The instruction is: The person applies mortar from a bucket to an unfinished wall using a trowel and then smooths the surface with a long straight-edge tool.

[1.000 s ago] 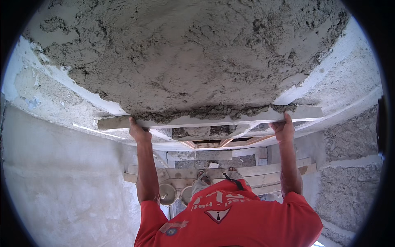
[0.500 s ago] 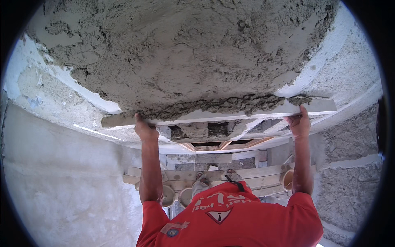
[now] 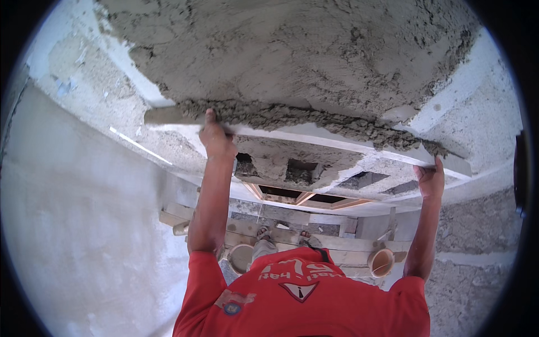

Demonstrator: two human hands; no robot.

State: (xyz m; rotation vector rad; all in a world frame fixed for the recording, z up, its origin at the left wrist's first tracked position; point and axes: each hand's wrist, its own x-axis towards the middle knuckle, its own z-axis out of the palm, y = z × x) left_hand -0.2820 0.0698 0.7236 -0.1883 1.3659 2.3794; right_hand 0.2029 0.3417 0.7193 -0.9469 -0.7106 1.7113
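A left hand (image 3: 219, 141) and a right hand (image 3: 431, 181) held a long pale board (image 3: 314, 136) across a mortared wall (image 3: 292, 50), where, on my remote feed, it sat higher above the wooden window frame (image 3: 306, 197) than it had a second earlier. More of the recesses (image 3: 303, 170) beneath it had come into sight, and the view itself had tilted. I read the shift as an upward scrape, the board gathering surplus mortar while the surface above remained rough. Both hands were clamped on the board toward its ends, a digit of each laid up its near side; the other fingers, mostly tucked underneath, I could not fully make out. The board looked long and straight, greyer at its left end, with a lumpy, wet-looking ridge of mortar (image 3: 286, 115) heaped along its upper edge.
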